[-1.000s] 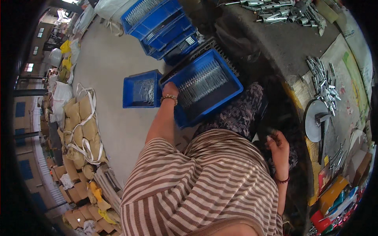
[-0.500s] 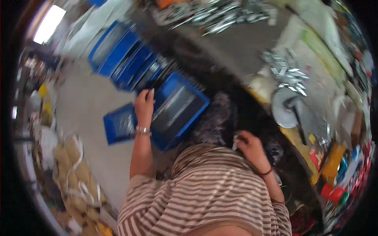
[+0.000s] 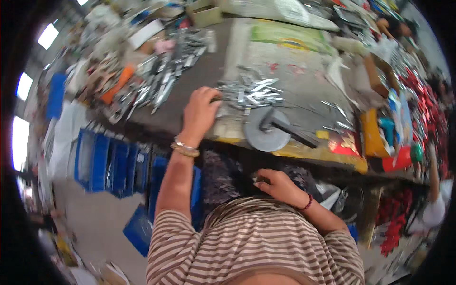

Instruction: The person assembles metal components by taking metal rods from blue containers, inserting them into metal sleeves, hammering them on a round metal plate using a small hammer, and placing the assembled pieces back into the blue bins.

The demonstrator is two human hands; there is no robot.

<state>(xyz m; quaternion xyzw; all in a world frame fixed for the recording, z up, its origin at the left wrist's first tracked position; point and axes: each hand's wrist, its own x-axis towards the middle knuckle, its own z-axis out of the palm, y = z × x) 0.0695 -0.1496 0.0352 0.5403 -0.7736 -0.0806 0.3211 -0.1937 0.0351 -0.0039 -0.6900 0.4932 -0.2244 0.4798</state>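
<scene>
My left hand [image 3: 202,111] is over the near edge of the workbench, its fingers curled in and close to a pile of short shiny metal pieces [image 3: 256,90]. Something dark and thin shows at its fingertips, too blurred to name. Right of the pile, a hammer [image 3: 289,132] with a dark handle rests on a round grey metal disc [image 3: 256,140]. My right hand [image 3: 280,187] is low in front of my body, below the bench edge. Its fingers are pinched together, with a small pale bit at the tips that I cannot make out.
Long metal strips [image 3: 173,71] are heaped at the bench's far left, by an orange object [image 3: 118,84]. A yellow box [image 3: 374,133] and a red cylinder [image 3: 399,159] stand at the right. Blue bins [image 3: 109,161] are on the floor at left. Another person's arm [image 3: 433,173] shows far right.
My view has turned from the blue bins on the floor to the bench. My left hand has moved from over the bins to beside the metal pile. The right hand stays low, still pinched.
</scene>
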